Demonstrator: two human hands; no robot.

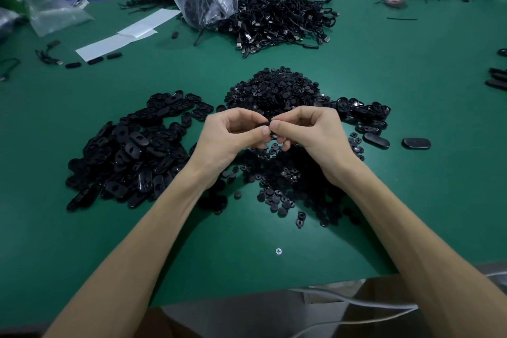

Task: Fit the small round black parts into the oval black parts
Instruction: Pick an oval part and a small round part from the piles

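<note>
Green tabletop (274, 263) spreads from piles (285, 189) to near edge (274, 290).

bare green table (247, 269) nearside, black part heaps (129, 151) crowding the middle

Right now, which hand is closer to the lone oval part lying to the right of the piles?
Right. The right hand is left of the lone oval part; the left hand is farther left, on the right hand's other side.
</note>
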